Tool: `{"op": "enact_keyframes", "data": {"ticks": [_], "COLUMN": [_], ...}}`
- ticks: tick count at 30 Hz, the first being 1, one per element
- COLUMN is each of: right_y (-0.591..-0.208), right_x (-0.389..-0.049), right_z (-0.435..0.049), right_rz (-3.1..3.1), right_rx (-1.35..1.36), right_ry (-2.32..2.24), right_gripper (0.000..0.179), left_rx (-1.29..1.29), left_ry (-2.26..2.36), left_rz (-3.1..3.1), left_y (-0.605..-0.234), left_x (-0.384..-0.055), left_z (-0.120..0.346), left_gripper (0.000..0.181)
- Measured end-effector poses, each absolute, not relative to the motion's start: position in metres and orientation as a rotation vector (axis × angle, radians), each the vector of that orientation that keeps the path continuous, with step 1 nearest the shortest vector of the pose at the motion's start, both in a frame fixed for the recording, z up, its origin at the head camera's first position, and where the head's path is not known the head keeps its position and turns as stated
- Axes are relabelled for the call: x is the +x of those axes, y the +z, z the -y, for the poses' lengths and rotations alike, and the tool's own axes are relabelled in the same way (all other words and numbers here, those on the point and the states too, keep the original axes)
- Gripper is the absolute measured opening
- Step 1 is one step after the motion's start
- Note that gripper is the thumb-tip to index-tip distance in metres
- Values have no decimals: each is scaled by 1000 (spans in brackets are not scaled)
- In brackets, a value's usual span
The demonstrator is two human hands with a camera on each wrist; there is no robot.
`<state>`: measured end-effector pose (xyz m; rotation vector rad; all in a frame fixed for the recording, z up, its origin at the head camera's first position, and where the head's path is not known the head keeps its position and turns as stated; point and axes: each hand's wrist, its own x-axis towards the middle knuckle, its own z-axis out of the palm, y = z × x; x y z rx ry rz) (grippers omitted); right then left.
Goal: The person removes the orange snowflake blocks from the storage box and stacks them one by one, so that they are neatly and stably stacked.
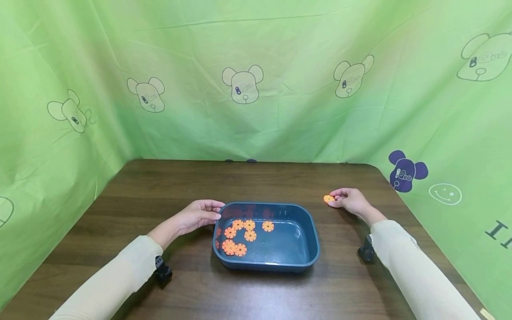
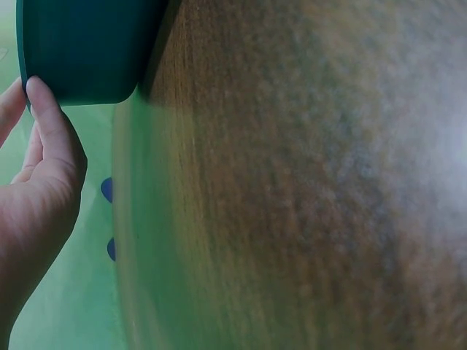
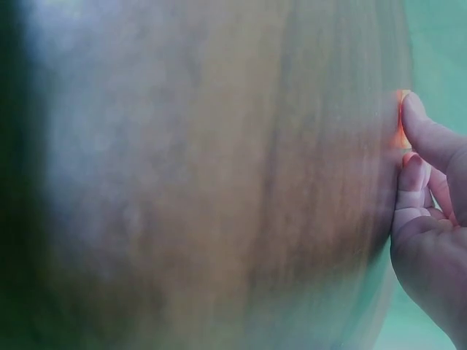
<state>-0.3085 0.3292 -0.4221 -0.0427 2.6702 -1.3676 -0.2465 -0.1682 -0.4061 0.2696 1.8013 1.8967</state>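
A dark blue plastic basin sits on the table with several orange notched, flower-shaped discs lying inside, mostly toward its left side. My left hand pinches the basin's rim at its far left corner, and the left wrist view shows the thumb against the outer wall. Off to the right of the basin, my right hand holds one more orange disc between thumb and fingers. In the right wrist view that disc shows edge-on by the fingertips, at or just above the tabletop.
The brown wood-grain table has rounded far corners. A green curtain with bear-head drawings hangs behind it and along both sides. Small dark cameras are strapped at both wrists.
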Motion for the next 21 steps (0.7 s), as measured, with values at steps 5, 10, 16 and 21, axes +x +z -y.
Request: {"op": "enact_keyframes", "data": {"ticks": [5, 10, 16, 21], "right_y": [-420, -419, -414, -405], "right_x": [-307, -304, -303, -298], "right_z": [-328, -328, -327, -318], "right_rz": [-2667, -2651, -2662, -2665], "right_rx": [-49, -61, -114, -177], "right_ry": [-1383, -1431, -1497, -1525], "right_gripper": [48, 50, 53, 54], "left_rx": [267, 260, 275, 273], "left_ry": [1903, 1901, 1898, 1896], "left_rz": [-1794, -1792, -1792, -1793], "left_y": [-405, -405, -405, -404], "left_x": [-246, -245, -246, -246], "left_z": [168, 167, 168, 168], "left_gripper": [49, 48, 49, 49]}}
